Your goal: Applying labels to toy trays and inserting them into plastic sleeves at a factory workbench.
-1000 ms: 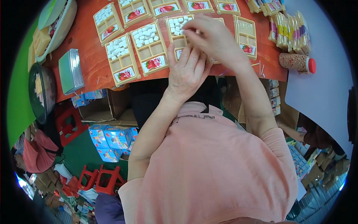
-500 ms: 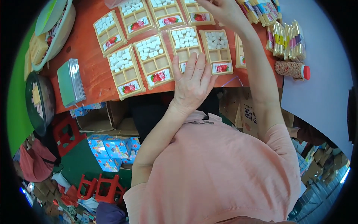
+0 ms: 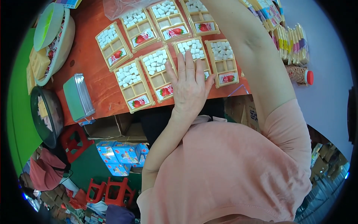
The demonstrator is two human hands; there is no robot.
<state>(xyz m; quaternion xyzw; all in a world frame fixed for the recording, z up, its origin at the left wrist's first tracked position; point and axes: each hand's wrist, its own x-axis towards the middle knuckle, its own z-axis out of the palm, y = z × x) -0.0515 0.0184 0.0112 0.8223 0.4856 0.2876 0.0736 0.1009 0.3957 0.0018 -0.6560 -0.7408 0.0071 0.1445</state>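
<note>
My left hand (image 3: 189,84) lies palm down with its fingers apart over a cream plastic tray (image 3: 206,64), hiding much of its lower half. White cubes (image 3: 192,45) fill that tray's upper compartment. Beside it on the right is a similar tray (image 3: 226,65) with cubes, two small bare compartments and a strawberry-printed packet (image 3: 226,78). To the left, another tray (image 3: 159,80) partly runs under my fingers. My right forearm (image 3: 248,35) stretches past the top edge, so that hand is out of sight. Several more such trays (image 3: 140,33) stand in a farther row.
On the table's left are a green-topped stack of sheets (image 3: 77,95), a dark bowl (image 3: 56,115) and a pale basin (image 3: 67,41). Wrapped trays (image 3: 294,44) and a red-capped jar (image 3: 308,77) stand right. Clear plastic (image 3: 115,9) lies at the far edge.
My right hand has gone out of the top of the picture. The whole view has shifted, so the trays appear lower. My left hand stays spread over the tray.
</note>
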